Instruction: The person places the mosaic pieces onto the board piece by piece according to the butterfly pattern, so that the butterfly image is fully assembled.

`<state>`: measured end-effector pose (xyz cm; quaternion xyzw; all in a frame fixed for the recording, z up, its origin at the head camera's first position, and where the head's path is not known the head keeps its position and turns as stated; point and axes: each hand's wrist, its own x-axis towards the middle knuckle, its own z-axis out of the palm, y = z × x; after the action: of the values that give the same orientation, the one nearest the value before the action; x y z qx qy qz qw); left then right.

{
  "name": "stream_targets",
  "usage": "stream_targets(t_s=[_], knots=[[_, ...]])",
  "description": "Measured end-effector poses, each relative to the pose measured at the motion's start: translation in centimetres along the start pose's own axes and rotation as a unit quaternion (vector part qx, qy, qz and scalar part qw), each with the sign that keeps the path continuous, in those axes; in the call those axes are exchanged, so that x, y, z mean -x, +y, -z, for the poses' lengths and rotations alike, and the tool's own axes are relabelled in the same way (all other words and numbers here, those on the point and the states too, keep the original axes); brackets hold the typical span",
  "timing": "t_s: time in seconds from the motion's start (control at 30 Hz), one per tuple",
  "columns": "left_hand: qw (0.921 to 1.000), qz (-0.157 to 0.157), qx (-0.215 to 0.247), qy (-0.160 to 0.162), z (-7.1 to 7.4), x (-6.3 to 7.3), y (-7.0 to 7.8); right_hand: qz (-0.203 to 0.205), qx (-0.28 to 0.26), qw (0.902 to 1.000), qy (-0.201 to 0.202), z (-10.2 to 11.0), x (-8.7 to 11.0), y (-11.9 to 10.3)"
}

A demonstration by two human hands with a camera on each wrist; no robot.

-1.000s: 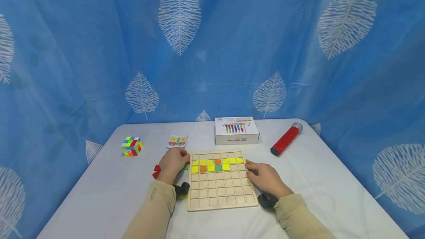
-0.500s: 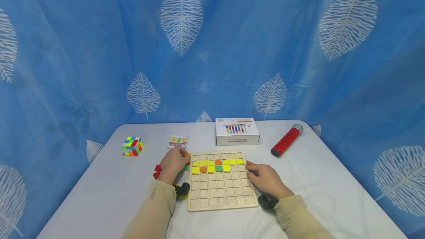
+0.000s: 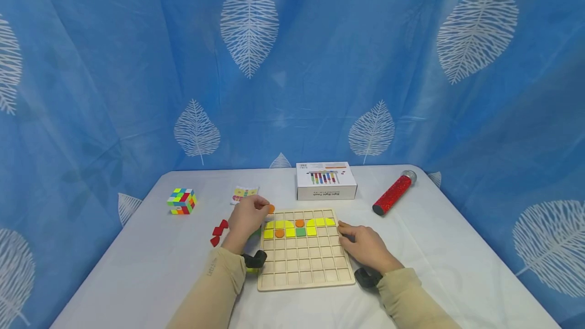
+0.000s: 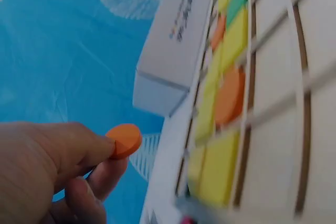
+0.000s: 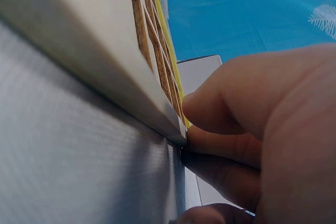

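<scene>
Between thumb and finger, my left hand (image 3: 246, 217) pinches an orange round disc (image 4: 127, 139), raised near the upper left corner of a wooden grid board (image 3: 305, 269). Yellow tiles (image 3: 268, 233), two more orange discs (image 3: 279, 233) and a green square tile (image 3: 300, 232) lie in the board's upper rows. On the other side, my right hand (image 3: 365, 245) holds the board's right edge, its thumb at the upper rim and fingers against the side in the right wrist view. Several red pieces (image 3: 216, 231) lie left of my left hand, which partly hides other coloured pieces.
A picture card (image 3: 242, 193) with a coloured pattern lies behind my left hand. Farther back stands a white box (image 3: 326, 182). A puzzle cube (image 3: 182, 201) sits at the left, a red glittery microphone (image 3: 394, 193) at the right. Blue leaf-patterned cloth hangs behind the table.
My left hand has lifted the orange disc and moved slightly right and away from me, uncovering more of the red pieces. My right hand stays at the board's edge.
</scene>
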<state>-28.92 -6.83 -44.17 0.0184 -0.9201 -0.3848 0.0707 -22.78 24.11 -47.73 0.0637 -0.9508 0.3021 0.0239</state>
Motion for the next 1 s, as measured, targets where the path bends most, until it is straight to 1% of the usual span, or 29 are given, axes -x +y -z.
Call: stream_targets(t_s=[0.1, 0.13, 0.2, 0.27, 0.37, 0.5, 0.57, 0.67, 0.77, 0.9, 1.0], knots=[[0.9987, -0.028, 0.042, -0.012, -0.7, 0.7, 1.7, 0.001, 0.001, 1.0, 0.003, 0.1, 0.0, 0.1], [0.9974, -0.041, 0.058, -0.014, -1.0, 1.0, 2.2, 0.001, 0.002, 1.0, 0.004, 0.1, 0.0, 0.2], [0.9947, -0.055, 0.084, -0.022, -1.7, 1.5, 3.3, 0.003, 0.004, 1.0, 0.004, 0.2, 0.1, 0.2], [0.9927, -0.063, 0.1, -0.027, -2.6, 2.0, 4.3, 0.004, 0.005, 1.0, 0.004, 0.2, 0.1, 0.3], [0.9907, -0.071, 0.107, -0.045, -4.1, 2.7, 5.3, 0.009, 0.002, 1.0, 0.002, 0.1, 0.1, 0.2], [0.9901, -0.091, 0.088, -0.062, -5.8, 3.3, 5.6, 0.009, -0.001, 1.0, -0.003, -0.1, 0.1, 0.2], [0.9902, -0.1, 0.074, -0.064, -6.5, 3.6, 5.6, 0.006, 0.003, 1.0, -0.006, -0.2, 0.0, 0.2], [0.9906, -0.114, 0.039, -0.064, -7.3, 3.8, 5.5, 0.007, 0.006, 0.9999, -0.004, -0.2, -0.1, 0.2], [0.9892, -0.132, -0.005, -0.062, -7.9, 3.9, 5.4, 0.012, 0.01, 0.9999, -0.004, -0.1, -0.2, 0.3], [0.9826, -0.164, -0.066, -0.057, -8.3, 4.1, 5.3, 0.02, 0.012, 0.9997, -0.002, 0.0, -0.2, 0.4], [0.9764, -0.186, -0.088, -0.064, -8.4, 4.2, 5.3, 0.02, 0.01, 0.9998, 0.001, 0.1, -0.2, 0.5]])
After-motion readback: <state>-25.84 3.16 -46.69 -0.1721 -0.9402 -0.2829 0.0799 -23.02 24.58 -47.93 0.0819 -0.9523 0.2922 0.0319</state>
